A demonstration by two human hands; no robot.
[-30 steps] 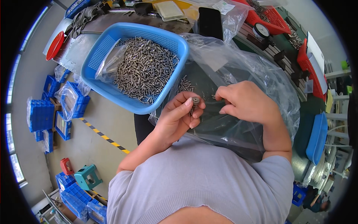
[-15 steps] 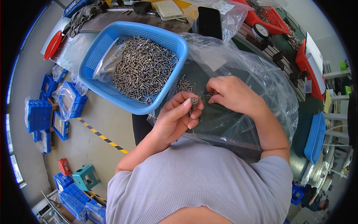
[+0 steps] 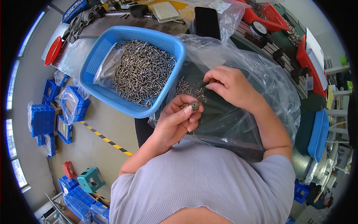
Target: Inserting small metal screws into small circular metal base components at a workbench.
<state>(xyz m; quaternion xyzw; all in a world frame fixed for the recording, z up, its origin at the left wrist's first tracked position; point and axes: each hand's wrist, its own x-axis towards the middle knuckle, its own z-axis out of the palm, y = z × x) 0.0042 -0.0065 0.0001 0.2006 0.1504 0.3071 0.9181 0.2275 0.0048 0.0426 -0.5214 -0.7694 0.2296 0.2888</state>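
Between thumb and fingers, my left hand [image 3: 172, 118] grips a small round metal piece [image 3: 194, 106] with a hole in its middle. My right hand [image 3: 232, 86] is closed in a pinch; a tiny dark bit shows at its fingertips, too small to name. Just left of those fingertips, a loose pile of small metal pins [image 3: 183, 88] lies on clear plastic sheeting [image 3: 246, 123]. Many more pins [image 3: 143, 71] fill the blue plastic basket [image 3: 112, 100] at the left, beside a clear bag [image 3: 109, 69] inside it.
Behind the sheeting lies a black phone [image 3: 207, 23]. A dial gauge [image 3: 258, 28] stands on a metal fixture at the far right, near red baskets [image 3: 278, 20]. The right edge holds a blue tray [image 3: 319, 136]. Blue crates [image 3: 43, 119] and a teal stool [image 3: 91, 180] stand on the floor.
My right hand has shifted slightly up and left, its fingertips lifting at the pile's edge. My left hand has tilted the round metal piece and moved down a little. The whole view has shifted slightly.
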